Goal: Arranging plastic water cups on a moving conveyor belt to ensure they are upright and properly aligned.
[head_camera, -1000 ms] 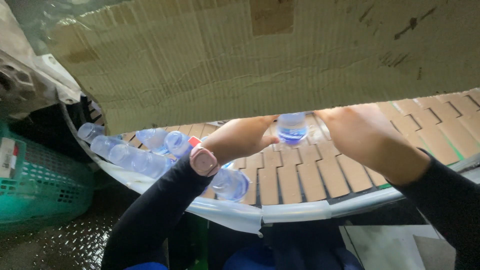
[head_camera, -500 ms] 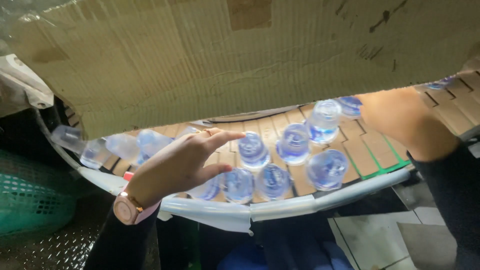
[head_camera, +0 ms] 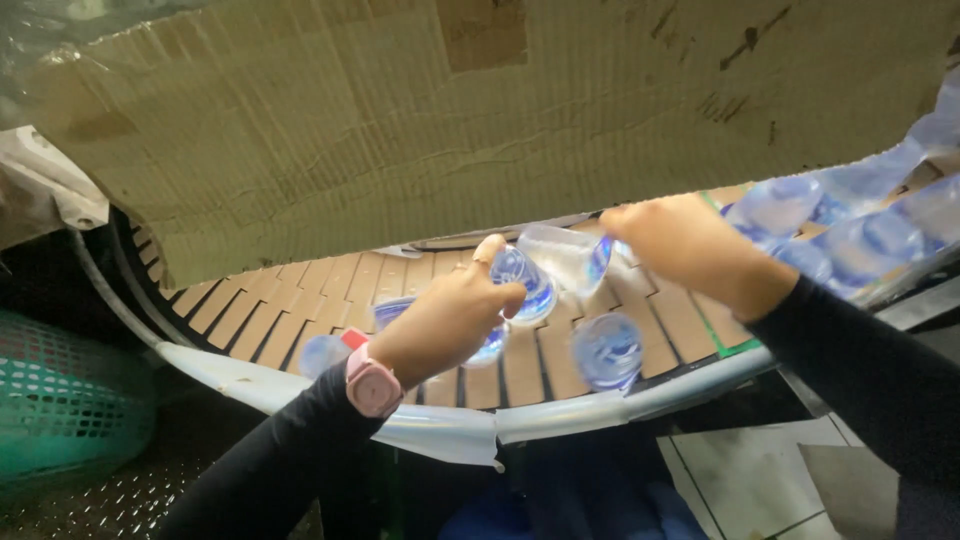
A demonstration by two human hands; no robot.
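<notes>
Item: clear plastic water bottle (head_camera: 565, 258), tipped on the slatted conveyor belt (head_camera: 300, 300), long axis running from 8 to 2 o'clock. Right hand (head_camera: 690, 245), at the bottle's 3 o'clock, closes around its far end; the nearer hand. Left hand (head_camera: 450, 320), at its 8 o'clock, fingers curled over a second bottle (head_camera: 520, 285) just beside the first. Loose bottle (head_camera: 608, 350) at 6 o'clock near the belt rim. Bottle cluster (head_camera: 850, 225) at 3 o'clock. Cardboard sheet (head_camera: 450, 120) overhangs at 12. Green basket (head_camera: 60, 410) at 9 o'clock, well apart.
</notes>
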